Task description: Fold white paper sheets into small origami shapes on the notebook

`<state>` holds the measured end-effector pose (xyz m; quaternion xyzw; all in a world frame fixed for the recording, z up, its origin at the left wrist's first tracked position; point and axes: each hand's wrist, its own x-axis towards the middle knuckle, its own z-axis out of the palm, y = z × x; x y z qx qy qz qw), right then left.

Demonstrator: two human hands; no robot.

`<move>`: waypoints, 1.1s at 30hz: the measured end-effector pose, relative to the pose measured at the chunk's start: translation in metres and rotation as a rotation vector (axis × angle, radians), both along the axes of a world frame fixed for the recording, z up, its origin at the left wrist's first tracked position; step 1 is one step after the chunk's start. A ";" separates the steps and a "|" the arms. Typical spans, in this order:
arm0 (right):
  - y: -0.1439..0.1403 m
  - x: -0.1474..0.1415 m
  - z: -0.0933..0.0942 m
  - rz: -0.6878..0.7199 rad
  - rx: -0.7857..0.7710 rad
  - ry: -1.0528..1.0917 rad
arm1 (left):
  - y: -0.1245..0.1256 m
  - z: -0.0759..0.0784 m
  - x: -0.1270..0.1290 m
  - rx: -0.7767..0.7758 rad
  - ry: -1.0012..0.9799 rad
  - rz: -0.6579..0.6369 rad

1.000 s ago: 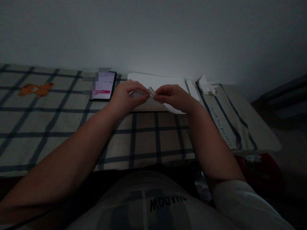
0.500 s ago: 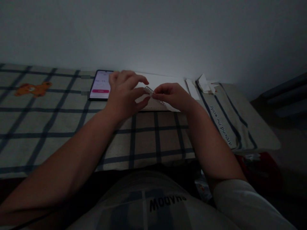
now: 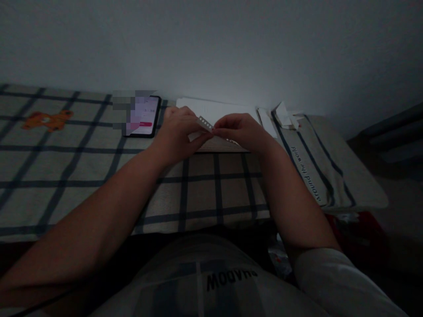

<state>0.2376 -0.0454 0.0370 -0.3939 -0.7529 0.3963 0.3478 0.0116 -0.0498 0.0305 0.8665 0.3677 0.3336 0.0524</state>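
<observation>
Pinching again: left hand (image 3: 176,134) closes back onto the small perforated strip (image 3: 205,124) | right hand (image 3: 239,130) fingers clamp its other end | strip held above white paper (image 3: 218,109), probably a blister strip.

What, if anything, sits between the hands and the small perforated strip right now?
Nothing visible does. The left hand and right hand both pinch the small pale perforated strip directly, holding it above the white paper sheet on the checked cloth.

Both forearms reaching forward, left hand (image 3: 176,132) and right hand (image 3: 239,130) close together, fingers pinched
</observation>
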 end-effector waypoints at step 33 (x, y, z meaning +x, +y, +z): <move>-0.003 0.000 0.002 0.059 0.017 -0.085 | 0.000 -0.003 0.000 0.028 0.053 0.058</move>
